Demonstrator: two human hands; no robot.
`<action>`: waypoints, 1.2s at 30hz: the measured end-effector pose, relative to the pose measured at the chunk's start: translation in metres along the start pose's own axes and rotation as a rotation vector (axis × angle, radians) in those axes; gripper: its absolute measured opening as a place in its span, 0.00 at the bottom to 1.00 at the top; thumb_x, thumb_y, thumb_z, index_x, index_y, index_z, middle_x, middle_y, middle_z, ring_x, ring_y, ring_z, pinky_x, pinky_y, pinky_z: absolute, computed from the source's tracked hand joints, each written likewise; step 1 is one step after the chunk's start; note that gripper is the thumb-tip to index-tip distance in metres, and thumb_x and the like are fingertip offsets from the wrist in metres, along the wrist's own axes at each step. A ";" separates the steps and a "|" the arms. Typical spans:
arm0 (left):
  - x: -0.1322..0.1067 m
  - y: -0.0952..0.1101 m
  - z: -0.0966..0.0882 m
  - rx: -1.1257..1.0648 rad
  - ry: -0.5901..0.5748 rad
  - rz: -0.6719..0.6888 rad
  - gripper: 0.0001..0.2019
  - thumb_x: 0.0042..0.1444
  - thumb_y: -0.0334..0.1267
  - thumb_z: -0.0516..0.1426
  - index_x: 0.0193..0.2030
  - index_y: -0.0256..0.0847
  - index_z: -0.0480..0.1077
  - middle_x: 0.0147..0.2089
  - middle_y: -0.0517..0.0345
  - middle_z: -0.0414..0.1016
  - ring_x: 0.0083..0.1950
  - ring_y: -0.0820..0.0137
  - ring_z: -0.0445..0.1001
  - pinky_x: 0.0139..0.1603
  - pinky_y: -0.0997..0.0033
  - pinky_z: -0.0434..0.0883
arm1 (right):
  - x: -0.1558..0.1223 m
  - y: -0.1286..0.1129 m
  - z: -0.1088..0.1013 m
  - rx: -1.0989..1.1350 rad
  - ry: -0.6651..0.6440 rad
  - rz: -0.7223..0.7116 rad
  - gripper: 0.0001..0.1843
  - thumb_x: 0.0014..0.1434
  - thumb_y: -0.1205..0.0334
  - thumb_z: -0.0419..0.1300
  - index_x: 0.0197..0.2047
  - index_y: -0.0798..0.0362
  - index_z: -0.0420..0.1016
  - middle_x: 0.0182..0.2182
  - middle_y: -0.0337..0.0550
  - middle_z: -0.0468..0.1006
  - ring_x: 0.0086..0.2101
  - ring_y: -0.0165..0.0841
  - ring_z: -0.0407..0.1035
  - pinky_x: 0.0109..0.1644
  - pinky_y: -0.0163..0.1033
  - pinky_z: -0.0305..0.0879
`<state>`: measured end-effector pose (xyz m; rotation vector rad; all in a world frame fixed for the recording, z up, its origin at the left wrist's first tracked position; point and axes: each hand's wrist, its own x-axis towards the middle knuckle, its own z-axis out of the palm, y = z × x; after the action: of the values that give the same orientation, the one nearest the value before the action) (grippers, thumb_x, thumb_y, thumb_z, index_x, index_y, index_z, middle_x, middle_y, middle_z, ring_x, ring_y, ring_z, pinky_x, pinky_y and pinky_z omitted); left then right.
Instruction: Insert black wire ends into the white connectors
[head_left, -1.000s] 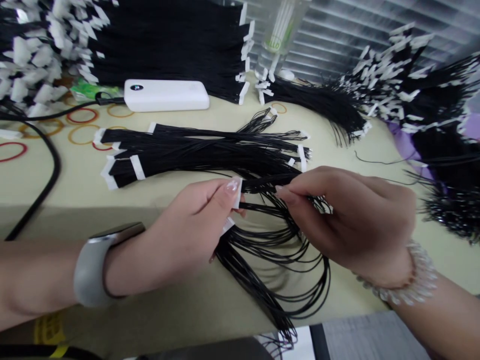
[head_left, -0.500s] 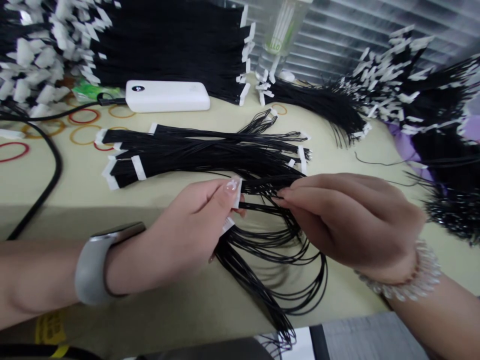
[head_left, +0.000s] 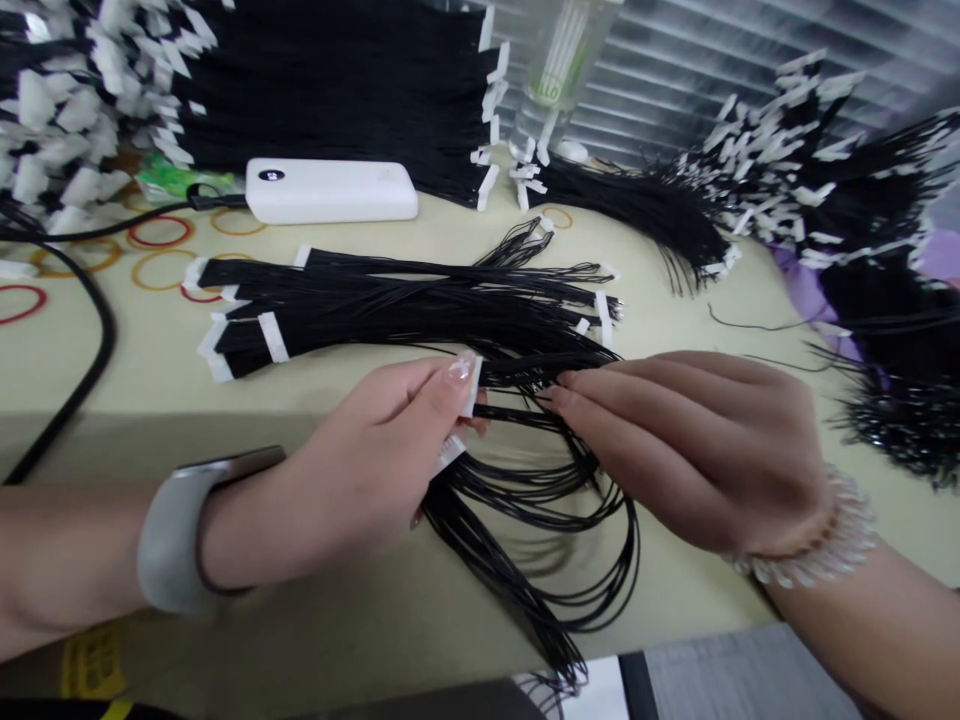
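A bundle of thin black wires (head_left: 536, 498) hangs in loops below my hands, its loose ends drooping toward the table's front edge. My left hand (head_left: 390, 430) is closed on it, thumb pressing a white tape strip (head_left: 473, 386) that binds the wire ends. A second white tape (head_left: 450, 455) shows under that palm. My right hand (head_left: 697, 445) pinches at wires a little to the right of the tape; its fingertips are together, and which strands they grip is partly hidden. Just behind lie more taped black wire bundles (head_left: 390, 300) on the table.
Behind the bundles sits a white power bank (head_left: 330, 190) with a black cable (head_left: 101, 350) running left. Coloured rubber bands (head_left: 161, 232) lie at the left. Large piles of taped black wires (head_left: 337, 85) stand at the back, more wires (head_left: 892, 400) at the right. A clear bottle (head_left: 555, 85) stands behind.
My right hand has turned slightly, its fingers still pinched at the wires. The hanging loops have shifted a little left. My left hand keeps its hold on the tape.
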<state>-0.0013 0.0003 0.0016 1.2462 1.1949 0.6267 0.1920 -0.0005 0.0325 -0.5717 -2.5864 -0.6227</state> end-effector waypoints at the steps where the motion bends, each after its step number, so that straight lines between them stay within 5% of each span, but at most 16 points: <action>1: 0.000 0.001 0.000 0.001 -0.001 0.016 0.19 0.56 0.51 0.45 0.22 0.40 0.58 0.18 0.66 0.55 0.18 0.79 0.53 0.15 0.82 0.55 | -0.001 -0.001 0.000 -0.018 0.003 -0.005 0.06 0.54 0.72 0.55 0.27 0.57 0.71 0.23 0.42 0.76 0.23 0.31 0.70 0.25 0.37 0.68; 17: -0.002 0.005 -0.003 -0.045 -0.036 0.024 0.19 0.57 0.48 0.45 0.20 0.40 0.57 0.17 0.67 0.54 0.18 0.78 0.52 0.17 0.80 0.54 | 0.004 -0.004 -0.002 -0.075 0.034 -0.196 0.08 0.53 0.72 0.56 0.24 0.58 0.72 0.27 0.47 0.78 0.26 0.33 0.72 0.23 0.36 0.69; 36: -0.002 -0.001 -0.002 0.215 -0.151 0.177 0.18 0.59 0.46 0.43 0.22 0.40 0.56 0.21 0.66 0.56 0.23 0.76 0.54 0.23 0.77 0.56 | 0.003 -0.018 0.004 0.023 0.080 -0.110 0.07 0.55 0.70 0.53 0.29 0.59 0.71 0.28 0.47 0.77 0.25 0.32 0.68 0.26 0.40 0.66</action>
<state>-0.0035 -0.0009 0.0017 1.5650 1.0537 0.5319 0.1803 -0.0121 0.0249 -0.3913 -2.5590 -0.6366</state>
